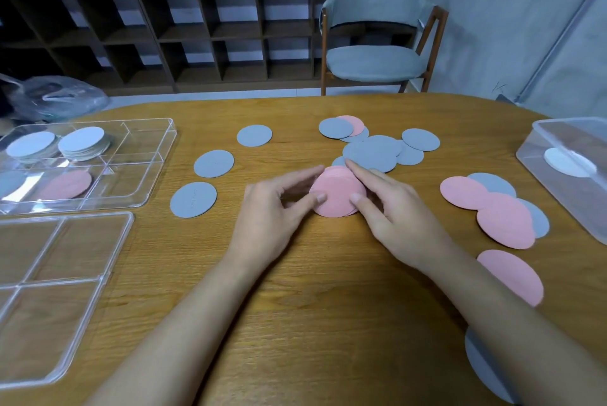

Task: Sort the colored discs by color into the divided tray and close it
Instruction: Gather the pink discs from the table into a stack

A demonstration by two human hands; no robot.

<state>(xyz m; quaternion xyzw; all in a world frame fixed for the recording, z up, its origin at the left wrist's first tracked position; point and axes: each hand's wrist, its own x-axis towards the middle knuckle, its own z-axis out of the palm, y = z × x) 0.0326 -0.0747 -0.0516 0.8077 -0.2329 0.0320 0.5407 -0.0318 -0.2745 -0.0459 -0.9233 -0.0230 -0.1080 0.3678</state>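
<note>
One view only, from the person's head, looking forward and down across the table (328, 290). It sits close: both forearms enter from the bottom edge, and the left hand (276, 205) and right hand (394, 208) hold a pink stack (338, 195) mid-frame. The wide lens (edges bend) also takes in the tray (131, 182) at left and a chair (374, 64) beyond the far edge.

Soft, even indoor light — faint shadows under the hands, glare on the clear tray (144, 156), wide-angle bending at the edges.
</note>
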